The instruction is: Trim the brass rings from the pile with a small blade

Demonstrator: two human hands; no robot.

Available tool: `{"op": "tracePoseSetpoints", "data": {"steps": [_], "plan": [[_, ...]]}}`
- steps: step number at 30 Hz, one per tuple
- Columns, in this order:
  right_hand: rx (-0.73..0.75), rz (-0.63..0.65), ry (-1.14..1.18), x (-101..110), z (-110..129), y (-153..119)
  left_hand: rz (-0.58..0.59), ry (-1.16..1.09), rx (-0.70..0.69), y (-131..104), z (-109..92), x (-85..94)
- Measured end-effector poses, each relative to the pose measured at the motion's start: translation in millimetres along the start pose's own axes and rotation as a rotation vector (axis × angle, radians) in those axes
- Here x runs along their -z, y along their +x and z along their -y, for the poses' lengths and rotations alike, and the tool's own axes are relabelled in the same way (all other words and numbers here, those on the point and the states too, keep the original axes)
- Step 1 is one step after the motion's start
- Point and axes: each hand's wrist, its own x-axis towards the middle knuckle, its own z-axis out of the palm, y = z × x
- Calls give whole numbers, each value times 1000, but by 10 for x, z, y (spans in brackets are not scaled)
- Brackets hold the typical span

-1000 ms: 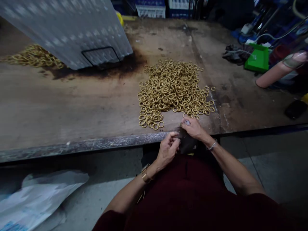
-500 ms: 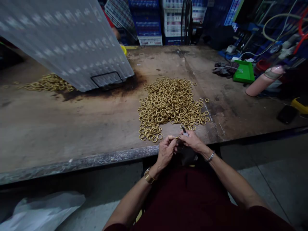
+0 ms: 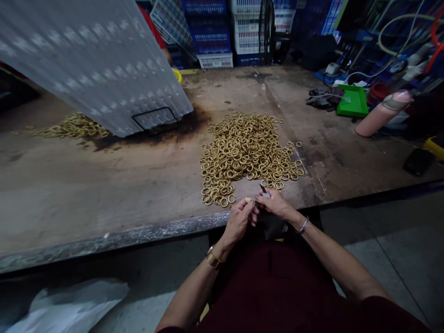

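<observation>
Just beyond the fingers (image 3: pixel 244 206), a worn wooden table (image 3: pixel 138 194), with a grey ribbed panel (image 3: pixel 104 60) tilted well off to their far left, a broad pile of brass-coloured rings (image 3: pixel 243 145) spread close ahead of them, and a pink cylinder (image 3: pixel 378 115) well away to their right. Behind the pile's nearest rings, left hand (image 3: pixel 238 219) with thumb and forefinger pinched together, whether on a ring too small to tell, and close beside, right hand (image 3: pixel 280 204) gripping a small grey tool (image 3: pixel 266 194), dark tip jutting past its fingers.
</observation>
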Motion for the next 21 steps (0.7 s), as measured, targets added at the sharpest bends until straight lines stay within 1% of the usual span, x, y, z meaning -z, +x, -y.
{"op": "tracePoseSetpoints", "data": {"steps": [3,7,9,11,13,17,21], "plan": [[36,-14,-49,-15,-2,4,6,14,5,5,-9,24],[34,-25,-35,-38,-11,12,18,-59,23,4,17,29],[57,-63,-90,-40,-16,22,8,-99,27,1,36,25],[96,-115,-222,-31,-30,30,-7,-135,30,1,50,26],[151,-138,-393,-17,-55,23,-28,-169,24,8,56,35],[280,-65,-684,-11,-99,-37,-46,-195,4,35,60,70],[309,-12,-854,-39,-80,-89,-67,-148,-20,57,92,96]]}}
